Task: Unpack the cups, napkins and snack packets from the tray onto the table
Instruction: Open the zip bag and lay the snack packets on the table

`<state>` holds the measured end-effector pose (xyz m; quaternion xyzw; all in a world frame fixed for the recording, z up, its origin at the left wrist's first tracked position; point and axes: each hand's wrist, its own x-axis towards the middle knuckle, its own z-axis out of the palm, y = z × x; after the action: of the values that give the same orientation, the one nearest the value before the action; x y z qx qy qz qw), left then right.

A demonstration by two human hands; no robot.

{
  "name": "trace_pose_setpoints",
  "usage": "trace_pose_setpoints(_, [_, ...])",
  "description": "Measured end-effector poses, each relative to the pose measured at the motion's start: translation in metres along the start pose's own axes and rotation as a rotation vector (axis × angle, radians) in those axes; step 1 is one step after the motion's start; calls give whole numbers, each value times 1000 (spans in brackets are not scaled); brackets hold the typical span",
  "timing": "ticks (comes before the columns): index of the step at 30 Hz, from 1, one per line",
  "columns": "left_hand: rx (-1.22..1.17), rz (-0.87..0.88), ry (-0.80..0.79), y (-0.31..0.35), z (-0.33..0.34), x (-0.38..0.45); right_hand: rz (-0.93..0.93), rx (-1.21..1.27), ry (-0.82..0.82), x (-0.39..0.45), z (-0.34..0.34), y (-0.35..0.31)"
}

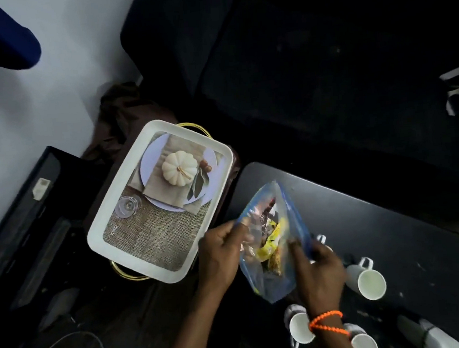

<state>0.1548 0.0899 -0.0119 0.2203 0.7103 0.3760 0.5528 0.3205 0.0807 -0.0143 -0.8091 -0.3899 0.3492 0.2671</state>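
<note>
A clear blue-edged plastic bag point(275, 285) with yellow and brown snack packets point(271, 243) inside hangs over the dark table's point(392, 232) left end. My left hand point(219, 257) pinches the bag's left rim. My right hand point(320, 273), with an orange bead bracelet on the wrist, grips the right rim, holding the mouth apart. The white tray point(145, 268) with a printed pumpkin picture and gold handles lies to the left, with nothing on it. White cups stand on the table: one point(368, 282) right of my right hand, two point(299, 326) point(363, 341) by my wrist.
A dark sofa point(323, 56) fills the space behind the table. A black box point(20, 217) and a cable point(80, 347) lie on the floor left of the tray. Brown cloth point(124, 113) is bunched behind the tray. A pale object point(430, 333) lies at the table's near right.
</note>
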Motion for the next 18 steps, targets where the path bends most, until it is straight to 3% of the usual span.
trace_pose_setpoints(3, [205,215,180,0,-17,0,-61,-87,102,5,-26,-14])
trace_pose_setpoints(7, [218,298,188,-4,-18,-9,-413,-100,177,-16,-48,-41])
trace_pose_setpoints(9, [224,327,181,-6,-14,-14,-567,1,85,-32,-46,-49])
trace_pose_setpoints(12, [196,305,136,-8,-11,-17,-374,-150,-232,-37,-15,-59])
trace_pose_setpoints(15, [201,303,107,-10,-11,-19,-51,-459,-323,-13,31,-49])
trace_pose_setpoints(18, [221,302,107,-11,-11,-19,154,-504,-430,2,53,-24])
